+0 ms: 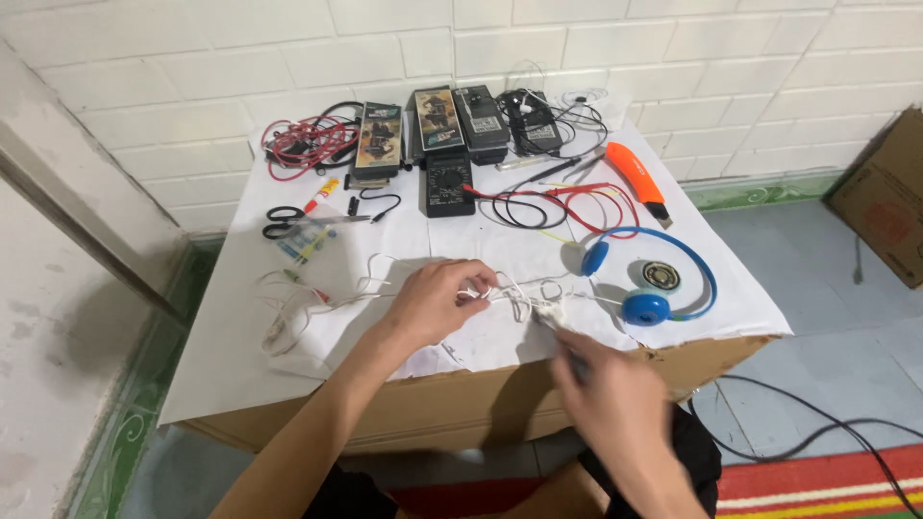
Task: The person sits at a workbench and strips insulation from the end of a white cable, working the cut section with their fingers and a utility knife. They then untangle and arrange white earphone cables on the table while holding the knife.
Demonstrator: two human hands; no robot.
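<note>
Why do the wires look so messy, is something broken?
The thin white cable between the left hand and the blurred right hand lies in tangled loops. The blue headphones have one earcup's round part lying loose inside the band. I can't tell if it's broken.

White-painted brick wall (673,58) runs behind, evenly lit. Pale blue floor tiles (827,288) spread right, a cardboard box (889,197) sits against the wall, and a red striped rug (817,485) edges in below.
</note>
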